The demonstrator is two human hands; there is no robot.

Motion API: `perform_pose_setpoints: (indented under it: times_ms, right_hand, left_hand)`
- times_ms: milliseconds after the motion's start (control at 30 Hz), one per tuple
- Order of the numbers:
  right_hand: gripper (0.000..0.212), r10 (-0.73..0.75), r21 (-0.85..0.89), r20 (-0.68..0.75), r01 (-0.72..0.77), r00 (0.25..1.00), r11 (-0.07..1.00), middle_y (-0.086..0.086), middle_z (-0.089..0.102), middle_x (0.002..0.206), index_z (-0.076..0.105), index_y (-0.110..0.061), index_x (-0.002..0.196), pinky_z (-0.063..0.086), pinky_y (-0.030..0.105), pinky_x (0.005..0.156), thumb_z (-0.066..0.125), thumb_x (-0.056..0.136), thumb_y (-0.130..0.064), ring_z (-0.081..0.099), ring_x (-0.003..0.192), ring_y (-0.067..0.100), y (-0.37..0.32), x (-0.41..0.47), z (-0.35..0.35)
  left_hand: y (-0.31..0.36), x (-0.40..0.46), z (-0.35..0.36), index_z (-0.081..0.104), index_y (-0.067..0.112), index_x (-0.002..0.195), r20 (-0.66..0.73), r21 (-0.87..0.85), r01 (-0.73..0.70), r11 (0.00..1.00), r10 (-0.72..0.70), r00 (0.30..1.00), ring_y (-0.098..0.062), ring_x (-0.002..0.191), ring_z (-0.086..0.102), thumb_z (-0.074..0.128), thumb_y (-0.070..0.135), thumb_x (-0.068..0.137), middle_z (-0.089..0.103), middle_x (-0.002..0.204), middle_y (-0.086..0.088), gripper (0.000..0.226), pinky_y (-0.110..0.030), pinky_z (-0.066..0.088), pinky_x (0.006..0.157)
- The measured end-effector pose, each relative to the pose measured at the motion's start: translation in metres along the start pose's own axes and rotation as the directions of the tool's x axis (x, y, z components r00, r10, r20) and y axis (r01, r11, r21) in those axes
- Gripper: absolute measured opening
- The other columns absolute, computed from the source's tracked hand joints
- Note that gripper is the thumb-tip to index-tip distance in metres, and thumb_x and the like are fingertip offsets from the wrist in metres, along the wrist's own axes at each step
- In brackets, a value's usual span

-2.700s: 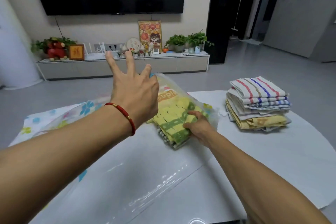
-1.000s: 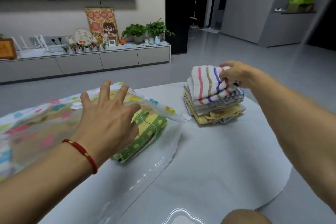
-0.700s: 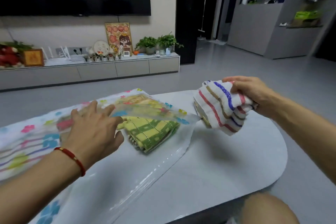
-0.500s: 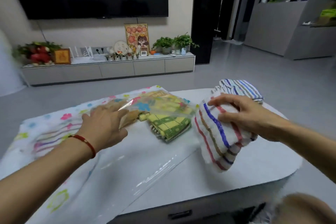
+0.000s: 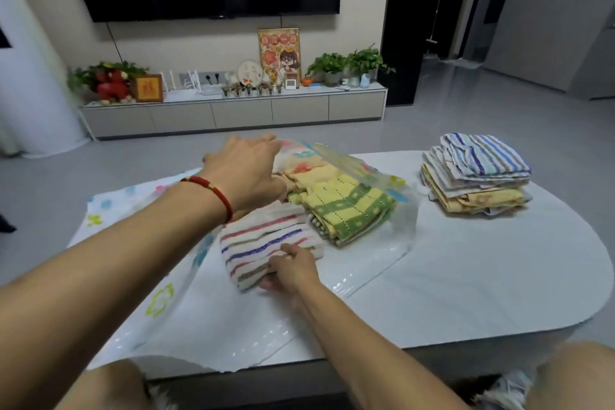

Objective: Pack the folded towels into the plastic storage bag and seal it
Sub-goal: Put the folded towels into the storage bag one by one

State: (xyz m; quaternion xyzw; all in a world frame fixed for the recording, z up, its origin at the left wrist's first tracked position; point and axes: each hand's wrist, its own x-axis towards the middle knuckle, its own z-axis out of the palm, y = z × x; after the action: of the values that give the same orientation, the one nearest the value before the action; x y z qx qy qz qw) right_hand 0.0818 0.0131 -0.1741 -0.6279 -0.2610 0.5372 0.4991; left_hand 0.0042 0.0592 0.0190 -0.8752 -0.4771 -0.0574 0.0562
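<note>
While left hand (image 5: 248, 173) lifts bag (image 5: 369, 173), right hand (image 5: 293, 268) grips striped towel (image 5: 263, 243).

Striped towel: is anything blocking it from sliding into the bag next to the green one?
Nothing visible blocks it. The left hand lifts the bag's top layer, so the mouth is open. The right hand holds the striped towel at the opening, with the green towel beside it, not in front.
</note>
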Motion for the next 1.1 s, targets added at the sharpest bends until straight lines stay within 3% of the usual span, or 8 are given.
perform_pose_setpoints:
  times_ms: [200, 367, 433, 567, 733, 933, 1033, 1100]
  right_hand:
    - [0.046, -0.104, -0.182, -0.110, 0.083, 0.989, 0.980, 0.017, 0.065, 0.134, 0.053, -0.015, 0.144, 0.065, 0.033, 0.080, 0.054, 0.099, -0.009, 0.075, 0.095, 0.031, 0.009, 0.023, 0.003]
    - [0.050, -0.151, -0.421, 0.041, 0.154, 0.988, 0.894, 0.012, 0.066, 0.130, 0.053, -0.022, 0.149, 0.059, 0.021, 0.056, 0.053, 0.099, -0.017, 0.074, 0.082, 0.026, -0.006, 0.017, -0.033]
    - [0.045, -0.159, -0.487, 0.102, 0.188, 0.982, 0.853, 0.009, 0.063, 0.130, 0.059, -0.023, 0.145, 0.056, 0.026, 0.057, 0.057, 0.100, -0.021, 0.073, 0.094, 0.033, -0.010, 0.007, -0.060]
    - [0.030, -0.152, -0.574, 0.135, 0.202, 0.979, 0.793, 0.002, 0.071, 0.100, 0.074, -0.021, 0.124, 0.055, 0.025, 0.058, 0.060, 0.097, -0.018, 0.067, 0.079, 0.019, -0.031, -0.024, -0.140]
    - [0.022, -0.298, -0.687, -0.082, 0.163, 0.951, 0.708, 0.006, 0.077, 0.086, 0.079, -0.013, 0.105, 0.055, 0.026, 0.057, 0.061, 0.094, -0.009, 0.069, 0.069, 0.015, -0.073, -0.032, -0.255]
    - [0.030, -0.556, -0.807, -0.429, -0.026, 0.712, 0.589, 0.013, 0.076, 0.116, 0.076, -0.011, 0.121, 0.050, 0.030, 0.086, 0.060, 0.095, -0.016, 0.067, 0.098, 0.025, -0.127, 0.035, -0.372]
    - [0.037, -0.574, -0.834, -0.487, -0.156, 0.658, 0.529, 0.024, 0.063, 0.136, 0.070, -0.017, 0.131, 0.040, 0.042, 0.114, 0.053, 0.099, -0.022, 0.049, 0.135, 0.040, -0.154, 0.084, -0.412]
    - [0.042, -0.540, -0.819, -0.533, -0.238, 0.651, 0.522, 0.024, 0.052, 0.148, 0.062, -0.025, 0.140, 0.035, 0.047, 0.119, 0.043, 0.103, -0.027, 0.040, 0.142, 0.042, -0.166, 0.108, -0.428]
  left_hand:
    - [-0.004, -0.009, 0.016, 0.035, 0.033, 0.146, -0.050, -0.030, -0.027, 0.999, 0.025, 0.998, -0.035, 0.135, 0.035, 0.054, 0.053, 0.086, 0.027, 0.159, 0.010, 0.066, -0.065, 0.045, 0.095]
    - [-0.002, -0.012, 0.024, 0.034, 0.033, 0.147, -0.077, -0.035, -0.029, 0.999, 0.026, 0.997, -0.036, 0.138, 0.031, 0.055, 0.052, 0.087, 0.026, 0.160, 0.009, 0.066, -0.066, 0.043, 0.096]
    - [0.003, -0.012, 0.028, 0.030, 0.036, 0.149, -0.072, -0.029, -0.024, 0.999, 0.022, 0.997, -0.036, 0.140, 0.027, 0.054, 0.052, 0.088, 0.024, 0.161, 0.006, 0.067, -0.068, 0.039, 0.100]
    - [0.017, -0.008, 0.036, 0.030, 0.043, 0.147, -0.086, 0.007, -0.049, 0.999, 0.050, 0.995, -0.039, 0.142, 0.023, 0.052, 0.054, 0.086, 0.025, 0.160, -0.005, 0.066, -0.069, 0.031, 0.106]
    - [0.053, 0.011, 0.042, 0.038, 0.044, 0.144, -0.080, 0.042, -0.128, 0.991, 0.131, 0.988, -0.042, 0.144, 0.015, 0.055, 0.061, 0.083, 0.020, 0.162, -0.007, 0.065, -0.071, 0.026, 0.106]
    - [0.096, 0.048, 0.057, 0.042, 0.044, 0.141, -0.091, 0.041, -0.201, 0.979, 0.204, 0.975, -0.041, 0.145, 0.012, 0.054, 0.061, 0.084, 0.021, 0.161, -0.006, 0.062, -0.071, 0.023, 0.108]
    - [0.106, 0.066, 0.064, 0.039, 0.044, 0.142, -0.110, 0.040, -0.196, 0.980, 0.199, 0.974, -0.041, 0.145, 0.013, 0.051, 0.062, 0.084, 0.022, 0.161, -0.006, 0.063, -0.070, 0.024, 0.108]
    - [0.107, 0.071, 0.065, 0.039, 0.044, 0.142, -0.121, 0.048, -0.186, 0.981, 0.190, 0.974, -0.041, 0.145, 0.015, 0.048, 0.062, 0.083, 0.024, 0.161, -0.005, 0.063, -0.069, 0.025, 0.109]
